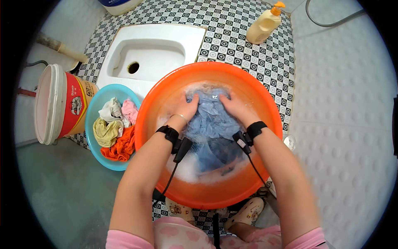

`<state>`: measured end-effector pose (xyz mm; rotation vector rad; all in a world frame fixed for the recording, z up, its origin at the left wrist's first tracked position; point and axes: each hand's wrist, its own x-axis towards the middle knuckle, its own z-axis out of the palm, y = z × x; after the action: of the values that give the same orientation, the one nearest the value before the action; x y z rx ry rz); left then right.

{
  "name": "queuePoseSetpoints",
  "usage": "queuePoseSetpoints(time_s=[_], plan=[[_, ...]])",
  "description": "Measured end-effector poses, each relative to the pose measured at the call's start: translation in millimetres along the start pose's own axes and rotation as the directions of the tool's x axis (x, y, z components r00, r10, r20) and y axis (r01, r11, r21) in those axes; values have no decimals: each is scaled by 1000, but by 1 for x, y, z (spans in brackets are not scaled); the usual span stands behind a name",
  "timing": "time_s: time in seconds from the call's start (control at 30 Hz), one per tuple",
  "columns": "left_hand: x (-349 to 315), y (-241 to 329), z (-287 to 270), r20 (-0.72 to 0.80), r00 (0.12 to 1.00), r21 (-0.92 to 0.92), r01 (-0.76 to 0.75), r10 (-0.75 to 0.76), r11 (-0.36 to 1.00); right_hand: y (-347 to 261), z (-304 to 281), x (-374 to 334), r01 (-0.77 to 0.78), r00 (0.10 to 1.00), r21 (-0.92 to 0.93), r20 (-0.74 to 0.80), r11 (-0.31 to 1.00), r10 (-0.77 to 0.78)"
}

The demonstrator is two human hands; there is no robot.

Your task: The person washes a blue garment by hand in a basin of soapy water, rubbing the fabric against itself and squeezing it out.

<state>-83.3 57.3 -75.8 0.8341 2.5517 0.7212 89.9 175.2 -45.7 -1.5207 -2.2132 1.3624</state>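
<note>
A blue garment lies soaked in soapy water inside a large orange basin. My left hand grips its far left part, thumb on top and the other fingers under the cloth. On the far right part of the same cloth, my right hand holds it in the same way. Both hands are partly in the suds, so the fingertips are hidden. The cloth between them is bunched, and its near part spreads darker under the water. White foam floats along the near left side.
Left of the orange basin, a light blue basin holds several crumpled clothes. A red and yellow bucket stands beyond it. A white squat toilet is set in the tiled floor. A cream pump bottle stands at the far right.
</note>
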Motion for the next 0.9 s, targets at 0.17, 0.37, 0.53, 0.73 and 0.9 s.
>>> queuePoseSetpoints(time_s=[0.17,0.37,0.53,0.73,0.9], plan=[[-58,30,-30,428,897,52,-147,111,988,-13,-3,-54,254,945,-475,307,842,-112],[-150,12,-77,573,707,-13,-499,416,867,-9,-20,-167,619,779,-434,444,655,-442],[-176,5,-63,840,539,270,-504,55,820,7,-5,-178,648,706,-475,668,596,-235],[-144,-1,-37,869,492,262,-551,55,792,27,12,-145,687,676,-533,717,494,-168],[-116,-4,-26,817,557,225,-544,148,808,11,11,-106,572,676,-527,737,629,2]])
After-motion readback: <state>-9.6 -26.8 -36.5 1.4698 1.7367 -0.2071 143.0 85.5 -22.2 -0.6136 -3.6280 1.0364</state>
